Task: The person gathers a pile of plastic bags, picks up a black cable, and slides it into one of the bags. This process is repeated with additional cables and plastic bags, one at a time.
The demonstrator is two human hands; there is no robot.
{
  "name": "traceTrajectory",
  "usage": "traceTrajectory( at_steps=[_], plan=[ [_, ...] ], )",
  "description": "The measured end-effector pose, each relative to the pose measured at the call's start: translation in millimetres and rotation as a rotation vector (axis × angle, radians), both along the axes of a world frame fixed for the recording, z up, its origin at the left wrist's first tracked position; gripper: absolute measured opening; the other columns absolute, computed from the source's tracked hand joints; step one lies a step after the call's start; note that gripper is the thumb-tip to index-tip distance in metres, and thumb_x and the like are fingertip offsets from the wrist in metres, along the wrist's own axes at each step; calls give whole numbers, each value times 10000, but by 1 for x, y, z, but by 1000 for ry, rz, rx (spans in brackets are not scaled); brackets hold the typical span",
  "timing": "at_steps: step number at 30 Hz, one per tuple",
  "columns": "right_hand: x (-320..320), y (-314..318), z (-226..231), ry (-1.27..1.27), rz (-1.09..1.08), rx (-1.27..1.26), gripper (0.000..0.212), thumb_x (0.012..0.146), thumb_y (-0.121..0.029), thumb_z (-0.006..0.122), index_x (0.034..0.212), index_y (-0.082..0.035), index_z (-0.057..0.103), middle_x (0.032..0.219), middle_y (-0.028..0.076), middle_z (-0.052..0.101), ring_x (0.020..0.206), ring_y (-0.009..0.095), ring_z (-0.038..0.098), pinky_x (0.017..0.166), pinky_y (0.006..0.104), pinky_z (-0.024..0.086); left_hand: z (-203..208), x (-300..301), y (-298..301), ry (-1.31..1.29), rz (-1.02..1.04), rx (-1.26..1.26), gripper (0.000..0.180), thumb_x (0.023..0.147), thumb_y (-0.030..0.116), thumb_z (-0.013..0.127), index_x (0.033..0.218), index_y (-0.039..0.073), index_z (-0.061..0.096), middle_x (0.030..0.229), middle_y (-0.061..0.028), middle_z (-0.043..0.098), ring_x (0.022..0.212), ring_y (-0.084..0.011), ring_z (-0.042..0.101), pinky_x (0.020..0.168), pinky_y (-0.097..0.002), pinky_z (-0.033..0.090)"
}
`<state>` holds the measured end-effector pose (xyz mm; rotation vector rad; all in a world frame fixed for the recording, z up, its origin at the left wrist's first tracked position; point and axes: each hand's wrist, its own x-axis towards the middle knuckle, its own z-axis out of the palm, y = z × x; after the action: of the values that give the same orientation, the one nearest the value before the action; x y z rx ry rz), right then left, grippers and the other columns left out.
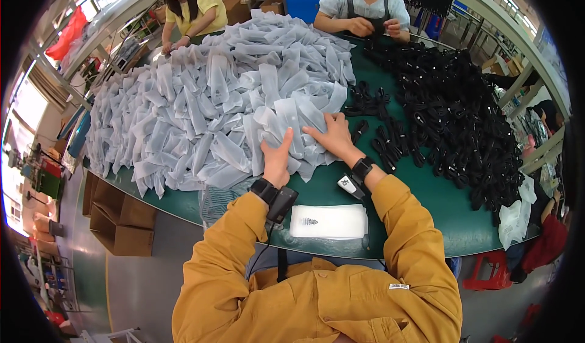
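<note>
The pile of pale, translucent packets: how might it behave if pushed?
The pile would probably slump, since its packets lie loosely overlapping at many angles. Single packets may bend, given their creased ends. Being smooth-looking, they might slide over one another.

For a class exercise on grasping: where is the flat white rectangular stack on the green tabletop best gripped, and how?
Probably pinch the flat white rectangular stack by its right short end, right hand coming from the right, thumb uppermost: it lies flat on the green tabletop, and offset layers at that end offer an edge to lift.
</note>
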<state>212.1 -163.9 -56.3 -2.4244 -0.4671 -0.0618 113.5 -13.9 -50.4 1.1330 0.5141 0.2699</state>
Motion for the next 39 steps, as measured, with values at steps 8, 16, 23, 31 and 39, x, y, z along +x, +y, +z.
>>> traceTrajectory(
  at_steps=[8, 16, 23, 31, 39],
  plan=[
    [12, -6, 8, 216, 37, 90, 933, 740, -699, 663, 1326, 13, 521, 1228, 264, 563, 1140, 412, 546, 1006, 405, 423, 11, 25, 19, 13, -123, 22, 984, 776, 341, 829, 1467, 16, 208, 1389, -167, 434, 1262, -279, 464, 983, -420, 442],
    [15, 3, -4, 393, 148, 248, 927, 766, -669, 671, 1365, 13, 482, 1283, 217, 572, 1179, 323, 564, 1009, 370, 424, 9, 34, 22, 13, -247, -33, 953, 765, 315, 842, 1456, 32, 250, 1325, -153, 494, 1205, -264, 515, 957, -411, 467],
    [-7, 11, 6, 583, 301, 600, 800, 820, -494, 733, 1372, 24, 470, 1284, 133, 577, 1147, 210, 558, 985, 322, 431, -9, 38, 34, -26, -292, -58, 924, 784, 296, 828, 1463, 33, 259, 1311, -139, 510, 1179, -253, 533, 954, -388, 466],
    [-12, 9, 12, 700, 299, 752, 760, 804, -399, 774, 1361, 14, 464, 1264, 121, 586, 1136, 193, 566, 962, 307, 447, 5, 38, 32, -198, -398, -83, 771, 825, 212, 790, 1430, 36, 346, 1295, -126, 532, 1172, -229, 544, 948, -374, 474],
    [-10, 2, 17, 737, 322, 855, 786, 832, -322, 759, 1425, 4, 358, 1341, 123, 523, 1186, 200, 529, 994, 306, 426, -1, 51, 36, -149, -500, -164, 755, 790, 162, 812, 1402, 33, 389, 1216, -119, 590, 1067, -222, 608, 869, -358, 522]
  ],
)
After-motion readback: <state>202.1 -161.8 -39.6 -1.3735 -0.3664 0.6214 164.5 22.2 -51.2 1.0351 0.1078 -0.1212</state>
